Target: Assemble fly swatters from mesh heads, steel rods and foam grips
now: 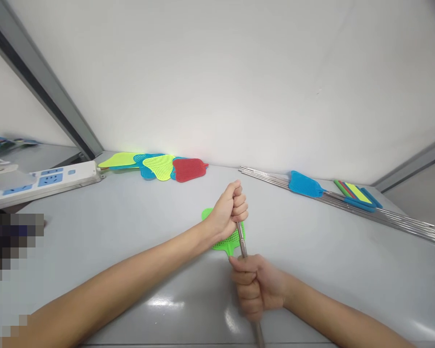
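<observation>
My left hand (pixel 235 205) is closed around the upper end of a thin metal rod (pixel 241 239). Lower down, my right hand (pixel 253 287) grips the same rod, whose lower end runs on toward the table's front edge; this hand is slightly blurred. Behind the left wrist lies a green fly swatter head (pixel 232 244) on the grey table, its narrow neck pointing toward me. Both fists hide parts of the rod, and the left hand and forearm cover some of the green head.
Yellow, blue and red swatter heads (pixel 190 170) lie by the back wall. At right, metal rods (pixel 348 209) lie beside a blue swatter (pixel 306 184) and several coloured handles (pixel 358 193). A white power strip (pixel 83 173) sits at left; metal posts (pixel 50 77) frame the wall.
</observation>
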Tool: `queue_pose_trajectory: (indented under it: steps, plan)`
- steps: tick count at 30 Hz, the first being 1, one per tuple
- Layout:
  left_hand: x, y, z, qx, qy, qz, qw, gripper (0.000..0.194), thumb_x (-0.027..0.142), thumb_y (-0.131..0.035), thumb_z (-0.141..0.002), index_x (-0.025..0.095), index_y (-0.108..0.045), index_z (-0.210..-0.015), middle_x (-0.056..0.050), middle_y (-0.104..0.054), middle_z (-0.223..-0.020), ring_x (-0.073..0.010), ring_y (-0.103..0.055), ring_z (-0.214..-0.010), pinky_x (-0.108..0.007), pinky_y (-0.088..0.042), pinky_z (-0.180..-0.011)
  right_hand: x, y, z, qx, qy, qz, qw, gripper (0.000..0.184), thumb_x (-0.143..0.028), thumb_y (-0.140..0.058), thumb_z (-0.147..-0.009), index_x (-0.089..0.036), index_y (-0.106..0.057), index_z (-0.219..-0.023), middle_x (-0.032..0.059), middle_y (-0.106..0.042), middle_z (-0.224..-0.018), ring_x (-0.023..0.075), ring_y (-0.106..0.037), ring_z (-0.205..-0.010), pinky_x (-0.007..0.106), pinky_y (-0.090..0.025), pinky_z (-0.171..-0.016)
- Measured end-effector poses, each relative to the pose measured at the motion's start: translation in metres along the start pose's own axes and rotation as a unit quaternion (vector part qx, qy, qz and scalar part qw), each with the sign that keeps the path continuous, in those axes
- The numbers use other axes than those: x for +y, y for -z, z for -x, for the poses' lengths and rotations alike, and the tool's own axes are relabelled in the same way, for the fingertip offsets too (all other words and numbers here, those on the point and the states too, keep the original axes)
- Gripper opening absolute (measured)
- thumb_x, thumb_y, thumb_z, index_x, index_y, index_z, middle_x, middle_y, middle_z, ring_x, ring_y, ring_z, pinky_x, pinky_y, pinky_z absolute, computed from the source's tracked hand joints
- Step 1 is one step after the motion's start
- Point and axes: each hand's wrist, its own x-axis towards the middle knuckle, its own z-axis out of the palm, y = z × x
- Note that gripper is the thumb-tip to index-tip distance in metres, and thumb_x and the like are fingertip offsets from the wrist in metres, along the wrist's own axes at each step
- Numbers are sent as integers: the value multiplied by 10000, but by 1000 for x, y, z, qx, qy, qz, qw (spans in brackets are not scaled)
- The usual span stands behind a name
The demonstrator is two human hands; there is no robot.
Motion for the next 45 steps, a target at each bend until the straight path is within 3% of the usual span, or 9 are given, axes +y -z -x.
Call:
queue_pose_trajectory:
  steps: [10, 24, 45]
  plan:
    - [-12, 16, -10, 8, 46, 43, 998, 322, 283, -440, -786, 186, -269, -531, 94, -95, -409, -50, -70, -329, -166, -92, -289, 3, -7, 7, 52, -24, -53, 997, 444, -398, -295, -831, -169, -222, -457, -57, -188, -351, 75, -157, -309, 195, -138, -348]
    - [-16, 27, -14, 37, 62, 66, 995, 318, 239, -423, -779, 187, -242, -523, 95, -75, -427, -43, -92, -311, -164, -104, -287, -2, -6, 9, 43, -36, -82, 995, 437, -402, -279, -828, -175, -223, -459, -56, -150, -361, 82, -107, -317, 193, -120, -337]
    - [-16, 35, -21, 23, 95, 42, 994, 236, 222, -450, -747, 174, -319, -557, 103, -144, -425, -31, -173, -303, -155, -195, -311, -3, -7, 9, 37, -20, -85, 996, 421, -384, -276, -836, -177, -222, -474, -54, -137, -376, 88, -94, -333, 199, -91, -346]
